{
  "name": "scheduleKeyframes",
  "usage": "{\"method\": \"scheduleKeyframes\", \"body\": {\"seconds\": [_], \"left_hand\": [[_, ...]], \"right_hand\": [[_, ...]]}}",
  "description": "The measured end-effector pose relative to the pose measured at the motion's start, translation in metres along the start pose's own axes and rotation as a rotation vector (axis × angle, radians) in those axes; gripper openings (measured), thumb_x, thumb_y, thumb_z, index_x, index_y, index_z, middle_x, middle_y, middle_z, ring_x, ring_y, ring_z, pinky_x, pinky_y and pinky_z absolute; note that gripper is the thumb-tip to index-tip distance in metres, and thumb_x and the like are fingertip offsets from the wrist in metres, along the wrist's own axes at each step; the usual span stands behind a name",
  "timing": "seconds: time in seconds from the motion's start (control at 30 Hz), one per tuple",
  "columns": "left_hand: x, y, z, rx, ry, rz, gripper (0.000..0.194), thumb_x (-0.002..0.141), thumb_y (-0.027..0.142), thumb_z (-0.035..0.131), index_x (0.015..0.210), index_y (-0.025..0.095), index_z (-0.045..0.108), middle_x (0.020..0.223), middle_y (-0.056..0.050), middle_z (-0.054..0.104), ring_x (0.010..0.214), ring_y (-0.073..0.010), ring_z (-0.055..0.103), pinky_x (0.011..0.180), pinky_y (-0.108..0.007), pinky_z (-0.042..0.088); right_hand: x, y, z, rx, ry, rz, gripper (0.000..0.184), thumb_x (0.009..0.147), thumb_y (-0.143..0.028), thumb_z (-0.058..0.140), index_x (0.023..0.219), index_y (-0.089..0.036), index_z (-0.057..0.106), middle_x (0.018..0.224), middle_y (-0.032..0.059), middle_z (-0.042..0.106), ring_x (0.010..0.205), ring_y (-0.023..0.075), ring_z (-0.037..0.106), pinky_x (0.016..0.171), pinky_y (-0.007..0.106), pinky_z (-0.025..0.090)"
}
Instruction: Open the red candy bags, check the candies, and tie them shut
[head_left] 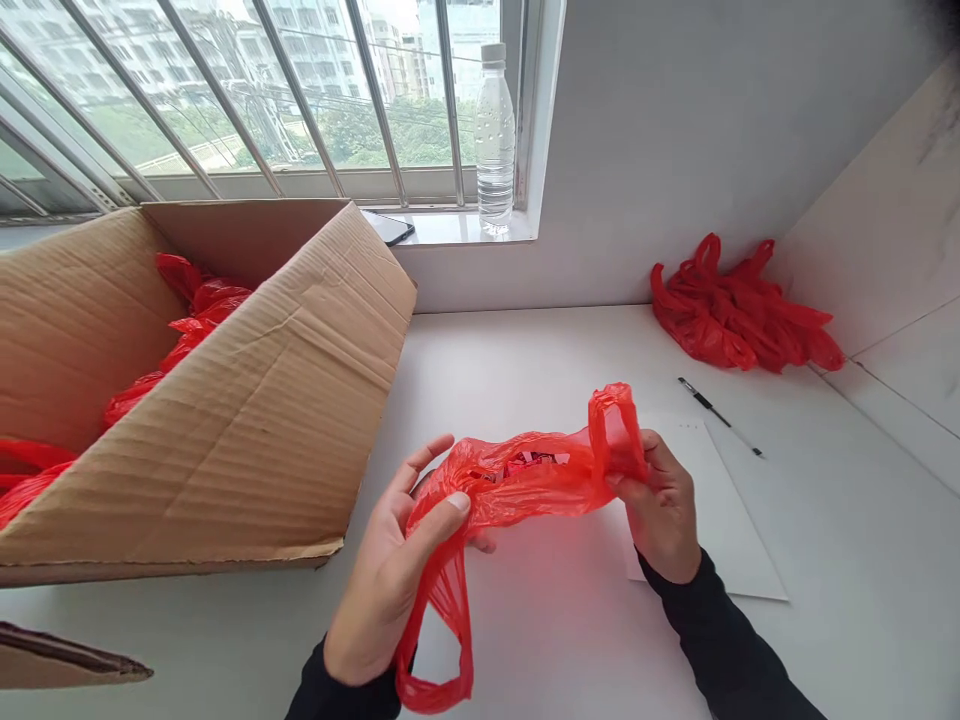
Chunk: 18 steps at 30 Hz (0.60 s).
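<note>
Fingers (439,520) around red bag (525,485)

Water bottle (495,140) on sill; pen (718,415) beside paper (731,530).

Both forearms come up from the lower edge of the view in dark sleeves that end at the wrists. The left hand (386,575) sits lower and nearer the body than the right, palm turned inward, thumb pressed across toward the curled fingers in a pinch, index finger stretched upward. The right hand (664,510) is held a little higher and well apart from the left, back facing outward, fingers and thumb closed together in a grip.
</note>
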<state>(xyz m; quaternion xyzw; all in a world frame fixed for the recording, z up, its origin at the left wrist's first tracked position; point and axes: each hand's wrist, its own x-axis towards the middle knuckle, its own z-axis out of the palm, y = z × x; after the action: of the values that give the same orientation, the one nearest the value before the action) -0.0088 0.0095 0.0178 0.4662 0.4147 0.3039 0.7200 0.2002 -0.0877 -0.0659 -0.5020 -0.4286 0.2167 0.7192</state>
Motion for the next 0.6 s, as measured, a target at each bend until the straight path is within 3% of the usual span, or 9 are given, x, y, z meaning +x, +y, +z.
{"method": "scheduleKeyframes", "body": {"seconds": [0.1,0.23,0.4,0.5,0.6], "left_hand": [[-0.011,0.012,-0.002,0.183,0.011,0.008,0.067,0.077,0.036,0.076,0.138,0.026,0.050,0.075,0.000,0.072,0.053,-0.0148,0.064,0.062,-0.027,0.054],[-0.020,0.014,-0.002,0.356,0.121,0.036,0.058,0.076,0.040,0.076,0.129,0.026,0.057,0.095,-0.002,0.075,0.078,-0.0181,0.071,0.076,-0.025,0.055],[-0.028,0.007,-0.005,0.624,0.200,0.013,0.044,0.086,0.050,0.063,0.123,0.028,0.054,0.062,0.005,0.067,0.051,-0.0154,0.056,0.050,-0.022,0.046],[-0.028,0.001,-0.018,0.651,0.217,0.078,0.037,0.088,0.053,0.061,0.114,0.027,0.058,0.074,0.001,0.071,0.060,-0.0156,0.060,0.053,-0.022,0.048],[-0.025,-0.003,-0.030,0.593,0.180,0.153,0.036,0.086,0.052,0.064,0.111,0.025,0.065,0.095,-0.004,0.073,0.070,-0.0167,0.065,0.061,-0.022,0.052]], "right_hand": [[-0.006,-0.010,-0.003,0.012,-0.042,0.057,0.005,0.096,-0.025,0.055,0.099,-0.026,0.058,0.085,-0.0024,0.051,0.075,0.0141,0.046,0.069,0.027,0.040],[-0.016,-0.029,-0.008,-0.095,-0.103,0.092,0.008,0.096,-0.030,0.057,0.090,-0.025,0.054,0.077,-0.0037,0.048,0.068,0.0127,0.044,0.062,0.025,0.038],[-0.030,-0.044,-0.013,-0.258,-0.164,0.102,0.014,0.099,-0.025,0.053,0.085,-0.025,0.054,0.072,-0.0046,0.047,0.062,0.0118,0.043,0.059,0.025,0.039],[-0.038,-0.046,-0.019,-0.306,-0.112,0.086,0.011,0.098,-0.024,0.055,0.087,-0.027,0.057,0.071,-0.0036,0.048,0.062,0.0135,0.046,0.060,0.027,0.044],[-0.046,-0.053,-0.024,-0.307,0.041,0.038,0.008,0.094,-0.027,0.061,0.101,-0.031,0.062,0.082,0.0011,0.055,0.073,0.0196,0.054,0.068,0.035,0.051]]}}
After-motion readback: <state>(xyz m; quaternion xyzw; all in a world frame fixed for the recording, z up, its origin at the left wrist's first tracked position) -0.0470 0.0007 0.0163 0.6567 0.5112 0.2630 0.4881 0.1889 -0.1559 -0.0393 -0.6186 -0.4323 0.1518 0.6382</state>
